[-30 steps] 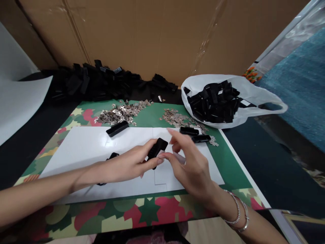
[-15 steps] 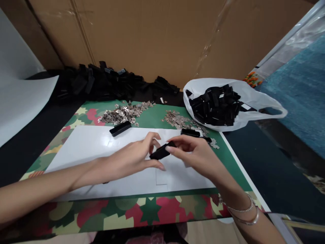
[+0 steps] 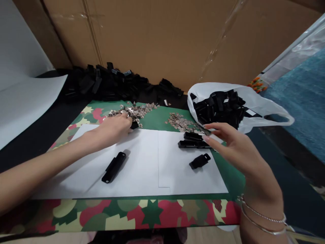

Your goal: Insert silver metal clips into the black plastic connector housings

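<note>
My left hand reaches to the far edge of the white sheet. Its fingers are curled over a black plastic piece beside the left heap of small metal clips; only the piece's end shows. My right hand hovers at the sheet's right edge, fingers spread and holding nothing, its fingertips close to two black pieces lying together. A short black piece lies on the sheet just left of that hand. A longer black piece lies alone under my left forearm.
A second heap of metal clips lies on the green patterned mat. A white plastic bag of black parts sits at the right. Several more black parts are piled against the cardboard wall.
The black piece held between both hands now lies on the sheet. My right hand has opened and moved right. My left hand has reached out to the piece by the left clip heap.
</note>
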Demonstrator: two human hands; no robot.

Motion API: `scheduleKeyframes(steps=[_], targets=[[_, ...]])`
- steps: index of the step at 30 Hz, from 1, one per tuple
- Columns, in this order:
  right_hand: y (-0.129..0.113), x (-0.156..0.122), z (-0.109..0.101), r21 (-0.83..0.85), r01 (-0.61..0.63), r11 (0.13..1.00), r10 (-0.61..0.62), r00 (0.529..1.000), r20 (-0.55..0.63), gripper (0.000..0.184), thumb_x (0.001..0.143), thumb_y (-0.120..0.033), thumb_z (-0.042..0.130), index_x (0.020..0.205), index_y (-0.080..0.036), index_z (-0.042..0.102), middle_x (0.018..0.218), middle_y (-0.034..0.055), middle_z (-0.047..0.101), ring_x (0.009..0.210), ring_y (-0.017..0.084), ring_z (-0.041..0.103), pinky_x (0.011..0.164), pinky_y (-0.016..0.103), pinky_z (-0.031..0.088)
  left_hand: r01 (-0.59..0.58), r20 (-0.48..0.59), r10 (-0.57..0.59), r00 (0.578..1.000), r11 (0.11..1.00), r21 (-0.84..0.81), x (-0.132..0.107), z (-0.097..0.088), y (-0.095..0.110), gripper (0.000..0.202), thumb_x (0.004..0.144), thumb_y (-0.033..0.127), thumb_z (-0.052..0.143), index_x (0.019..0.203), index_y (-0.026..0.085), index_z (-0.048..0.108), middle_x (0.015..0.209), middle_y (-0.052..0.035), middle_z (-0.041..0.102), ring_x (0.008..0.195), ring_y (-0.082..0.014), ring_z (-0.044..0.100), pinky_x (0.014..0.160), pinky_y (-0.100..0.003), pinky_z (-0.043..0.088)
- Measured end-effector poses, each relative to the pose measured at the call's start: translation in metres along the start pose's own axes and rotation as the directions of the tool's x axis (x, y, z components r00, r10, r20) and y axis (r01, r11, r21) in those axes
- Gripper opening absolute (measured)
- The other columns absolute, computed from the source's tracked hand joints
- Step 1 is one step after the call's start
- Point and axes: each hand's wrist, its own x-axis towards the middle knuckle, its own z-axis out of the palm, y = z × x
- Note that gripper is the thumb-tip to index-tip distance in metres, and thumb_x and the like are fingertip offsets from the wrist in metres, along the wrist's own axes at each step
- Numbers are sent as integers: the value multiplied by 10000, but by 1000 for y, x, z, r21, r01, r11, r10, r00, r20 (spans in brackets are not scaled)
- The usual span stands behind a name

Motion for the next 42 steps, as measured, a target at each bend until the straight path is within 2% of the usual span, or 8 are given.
scheduleKeyframes(steps=[3, 4, 6, 9, 12, 16, 22, 42], targets=[[-12, -3, 14, 349, 58, 935, -103, 988, 111, 299, 756, -294, 652, 1035, -210, 586, 1098, 80, 583, 900, 176, 599, 765, 317, 518, -13, 18, 22, 1000, 924, -382, -2, -5, 8, 234, 837, 422, 460, 804, 192, 495, 868, -66, 554, 753, -220, 548, 628, -303, 393], [-16, -4, 19, 427, 57, 902, -127, 982, 138, 259, 752, -264, 657, 998, -210, 598, 1121, 78, 572, 936, 174, 593, 786, 312, 522, -4, 77, 56, 995, 836, -549, -5, -8, 14, 253, 824, 452, 487, 825, 199, 488, 813, -40, 561, 745, -208, 545, 639, -302, 406], [-24, -5, 30, 515, 45, 856, -154, 973, 172, 167, 755, -222, 654, 919, -206, 628, 1110, 75, 579, 995, 183, 582, 793, 309, 531, 80, 218, 212, 953, 516, -853, -12, -11, 29, 306, 824, 500, 492, 829, 194, 478, 785, -15, 570, 763, -190, 566, 655, -300, 449], [-34, -8, 41, 557, 27, 830, -164, 966, 197, 84, 779, -183, 622, 851, -200, 662, 1067, 75, 607, 1015, 195, 584, 787, 323, 542, 284, 313, 395, 864, 132, -950, -21, -10, 48, 300, 817, 463, 552, 838, 167, 504, 911, -47, 584, 887, -205, 584, 727, -338, 498], [-40, -12, 49, 592, 0, 806, -163, 961, 222, 97, 788, -170, 609, 848, -200, 679, 1066, 73, 613, 948, 181, 614, 751, 320, 561, 395, 353, 450, 821, -1, -919, -26, -3, 58, 282, 805, 420, 596, 856, 151, 531, 979, -71, 588, 871, -193, 590, 712, -332, 507], [-45, -17, 57, 670, -51, 741, -115, 973, 201, 163, 731, -178, 673, 893, -190, 655, 1083, 72, 600, 811, 140, 648, 734, 306, 588, 409, 341, 441, 830, -66, -910, -27, 6, 63, 272, 806, 405, 610, 861, 152, 527, 854, -22, 554, 842, -192, 606, 697, -334, 504], [-47, -20, 58, 626, -29, 780, -76, 987, 140, 71, 724, -141, 676, 788, -168, 661, 1111, 88, 583, 930, 186, 635, 720, 292, 597, 400, 311, 450, 837, -117, -909, -30, 11, 66, 227, 843, 374, 575, 877, 158, 514, 843, -9, 545, 851, -180, 609, 718, -338, 507], [-48, -23, 56, 471, 321, 822, -363, 932, -3, 137, 747, -23, 620, 717, -157, 622, 1003, 100, 624, 984, 201, 617, 724, 285, 555, 403, 319, 498, 807, -69, -913, -29, 8, 67, 295, 824, 422, 585, 892, 137, 547, 771, -18, 549, 761, -163, 575, 550, -257, 467]])
